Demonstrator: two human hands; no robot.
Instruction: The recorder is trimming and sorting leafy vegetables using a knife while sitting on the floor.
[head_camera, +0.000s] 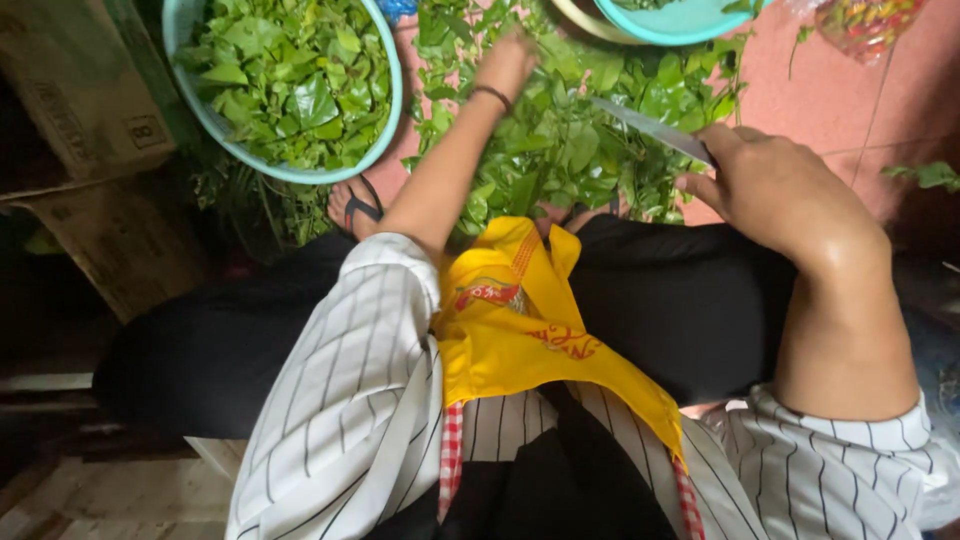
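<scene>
Nearest the camera lay the person's lap: striped white sleeves, dark trousers, and a yellow cloth (520, 330) draped over the middle.

The right hand (775, 185) rested above the right knee, its grip closed round the handle of a knife (650, 128). The handle itself was hidden inside the fist. The blade's long axis ran up and to the left from the hand, its tip over the loose leaves.

The left hand (507, 62) was stretched well forward, wrist banded with a dark bracelet, into the heap of green leafy stems (580, 150) on the pink tiled floor (830, 100). It was therefore the nearer hand to the stems. Its fingers were buried among the leaves, so the state of that grip could not be told.

Farther off, left of the heap, stood a teal basin (385, 120) full of picked leaves. A second teal basin (680, 25) was cut off by the top edge. At upper right a clear bag of coloured contents (865, 22) was blurred and could not be identified.
</scene>
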